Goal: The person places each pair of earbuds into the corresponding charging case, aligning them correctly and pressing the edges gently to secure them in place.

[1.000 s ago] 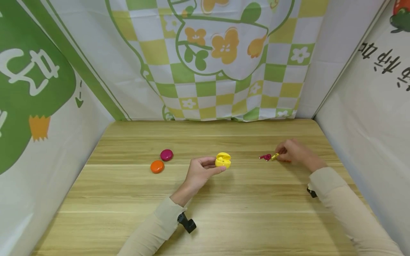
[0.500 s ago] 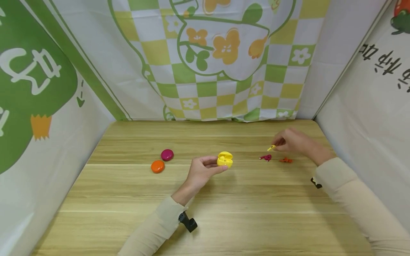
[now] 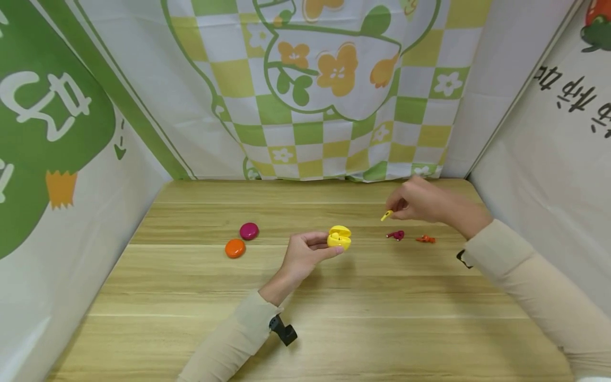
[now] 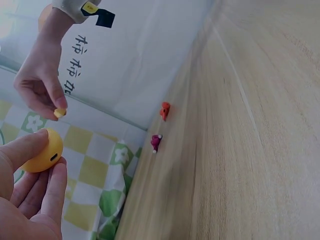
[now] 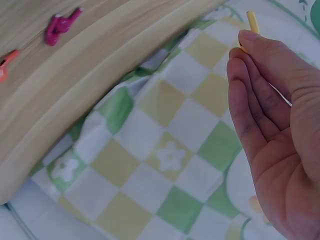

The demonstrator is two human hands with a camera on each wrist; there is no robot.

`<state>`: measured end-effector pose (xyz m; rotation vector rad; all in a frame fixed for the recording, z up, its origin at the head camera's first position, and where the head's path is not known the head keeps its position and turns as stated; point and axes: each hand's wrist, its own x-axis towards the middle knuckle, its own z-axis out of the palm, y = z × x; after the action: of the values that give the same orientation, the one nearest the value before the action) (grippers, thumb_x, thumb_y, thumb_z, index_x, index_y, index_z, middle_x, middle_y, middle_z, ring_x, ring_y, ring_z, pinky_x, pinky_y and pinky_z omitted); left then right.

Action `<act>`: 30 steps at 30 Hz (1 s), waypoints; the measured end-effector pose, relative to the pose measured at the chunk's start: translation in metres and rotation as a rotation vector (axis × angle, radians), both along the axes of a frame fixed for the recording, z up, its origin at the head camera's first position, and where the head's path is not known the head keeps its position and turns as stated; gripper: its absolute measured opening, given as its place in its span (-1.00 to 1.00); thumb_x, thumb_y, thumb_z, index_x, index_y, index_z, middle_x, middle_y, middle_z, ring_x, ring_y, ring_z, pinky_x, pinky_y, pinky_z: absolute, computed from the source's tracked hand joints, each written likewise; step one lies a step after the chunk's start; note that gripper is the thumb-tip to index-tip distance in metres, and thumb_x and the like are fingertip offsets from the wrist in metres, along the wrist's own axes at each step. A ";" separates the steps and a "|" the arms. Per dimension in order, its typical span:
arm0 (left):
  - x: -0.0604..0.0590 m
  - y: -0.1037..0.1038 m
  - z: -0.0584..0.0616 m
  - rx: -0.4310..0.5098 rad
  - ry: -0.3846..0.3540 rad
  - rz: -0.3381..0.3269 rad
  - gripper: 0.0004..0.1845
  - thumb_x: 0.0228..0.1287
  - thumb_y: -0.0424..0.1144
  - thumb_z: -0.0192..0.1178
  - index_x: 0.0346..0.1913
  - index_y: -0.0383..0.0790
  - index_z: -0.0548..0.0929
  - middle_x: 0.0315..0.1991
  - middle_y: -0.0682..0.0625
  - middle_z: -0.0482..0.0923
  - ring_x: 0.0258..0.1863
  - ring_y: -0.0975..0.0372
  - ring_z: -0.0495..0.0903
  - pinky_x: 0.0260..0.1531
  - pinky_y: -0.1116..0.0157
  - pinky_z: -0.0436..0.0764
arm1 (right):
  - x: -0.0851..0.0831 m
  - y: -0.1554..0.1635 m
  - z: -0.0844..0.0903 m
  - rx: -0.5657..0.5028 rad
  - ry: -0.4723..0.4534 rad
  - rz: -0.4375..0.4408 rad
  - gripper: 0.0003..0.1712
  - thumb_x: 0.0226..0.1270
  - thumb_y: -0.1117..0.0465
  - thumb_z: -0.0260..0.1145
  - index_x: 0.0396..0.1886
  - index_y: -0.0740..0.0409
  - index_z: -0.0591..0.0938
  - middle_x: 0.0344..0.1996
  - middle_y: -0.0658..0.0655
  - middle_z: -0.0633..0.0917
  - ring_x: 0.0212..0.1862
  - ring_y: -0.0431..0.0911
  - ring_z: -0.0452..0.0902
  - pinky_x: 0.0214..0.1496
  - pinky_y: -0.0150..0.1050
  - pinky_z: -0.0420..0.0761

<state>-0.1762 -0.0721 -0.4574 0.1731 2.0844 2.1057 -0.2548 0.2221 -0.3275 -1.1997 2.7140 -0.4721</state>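
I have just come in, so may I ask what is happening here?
A person's left hand holds an open yellow case above the table, one earbud visible inside. The right hand pinches another yellow earbud outside the case. Magenta earbuds, orange earbuds, a closed magenta case and a closed orange case lie on the table.

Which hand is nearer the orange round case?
Left. The left hand is right of the orange case, holding the yellow case; the right hand is much farther right, pinching a yellow earbud.
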 end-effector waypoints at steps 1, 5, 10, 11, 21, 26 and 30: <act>0.000 0.000 0.000 0.002 -0.001 0.000 -0.57 0.18 -0.29 0.59 0.11 -0.29 0.79 0.07 -0.16 0.80 -0.04 0.18 0.81 0.00 0.33 0.80 | 0.001 -0.004 0.002 0.009 -0.005 0.012 -0.91 0.29 0.39 0.53 -0.24 0.18 0.86 -0.32 0.07 0.87 -0.32 -0.21 0.77 -0.25 -0.34 0.79; 0.000 0.002 0.001 0.006 -0.002 0.003 -0.57 0.18 -0.29 0.60 0.11 -0.30 0.79 0.06 -0.16 0.81 -0.04 0.18 0.81 0.01 0.32 0.80 | 0.005 -0.021 0.009 0.035 -0.015 0.055 -0.92 0.32 0.38 0.51 -0.24 0.17 0.86 -0.31 0.05 0.87 -0.30 -0.22 0.76 -0.22 -0.33 0.79; 0.000 0.004 0.003 0.006 -0.010 0.002 -0.57 0.17 -0.27 0.61 0.09 -0.28 0.80 0.05 -0.13 0.82 -0.05 0.21 0.81 0.00 0.34 0.80 | 0.011 -0.039 0.013 0.055 -0.020 0.112 -0.92 0.35 0.37 0.50 -0.24 0.14 0.85 -0.30 0.01 0.86 -0.30 -0.25 0.73 -0.20 -0.28 0.79; 0.000 0.004 0.003 0.006 -0.012 0.001 -0.58 0.17 -0.27 0.61 0.09 -0.28 0.80 0.05 -0.13 0.82 -0.05 0.21 0.81 0.00 0.34 0.79 | 0.013 -0.042 0.013 0.055 -0.017 0.121 -0.93 0.34 0.37 0.50 -0.25 0.14 0.85 -0.31 0.01 0.86 -0.30 -0.26 0.73 -0.20 -0.28 0.79; -0.001 0.006 0.002 0.009 0.004 -0.017 -0.59 0.19 -0.28 0.59 0.11 -0.26 0.80 0.06 -0.13 0.82 -0.03 0.18 0.82 0.01 0.31 0.80 | 0.024 -0.065 0.013 0.077 0.050 0.208 -0.79 0.31 0.35 0.53 -0.48 0.02 0.73 -0.45 -0.09 0.77 -0.40 -0.34 0.58 -0.29 -0.34 0.69; -0.001 0.006 0.001 0.007 -0.002 -0.017 -0.59 0.19 -0.28 0.59 0.11 -0.25 0.80 0.06 -0.13 0.82 -0.03 0.19 0.82 0.01 0.31 0.80 | 0.027 -0.071 0.010 0.103 0.083 0.227 -0.80 0.29 0.37 0.53 -0.46 0.05 0.72 -0.41 -0.02 0.79 -0.38 -0.28 0.62 -0.27 -0.32 0.71; -0.001 0.007 0.000 0.005 -0.003 -0.012 -0.58 0.18 -0.29 0.59 0.12 -0.25 0.81 0.07 -0.13 0.82 -0.03 0.19 0.83 0.01 0.31 0.80 | 0.027 -0.075 0.006 0.098 0.103 0.253 -0.80 0.27 0.40 0.53 -0.49 0.11 0.70 -0.45 0.01 0.78 -0.41 -0.26 0.57 -0.31 -0.35 0.68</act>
<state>-0.1775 -0.0652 -0.4570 0.1831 2.0709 2.1034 -0.2278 0.1475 -0.3212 -1.5505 2.5802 -0.2482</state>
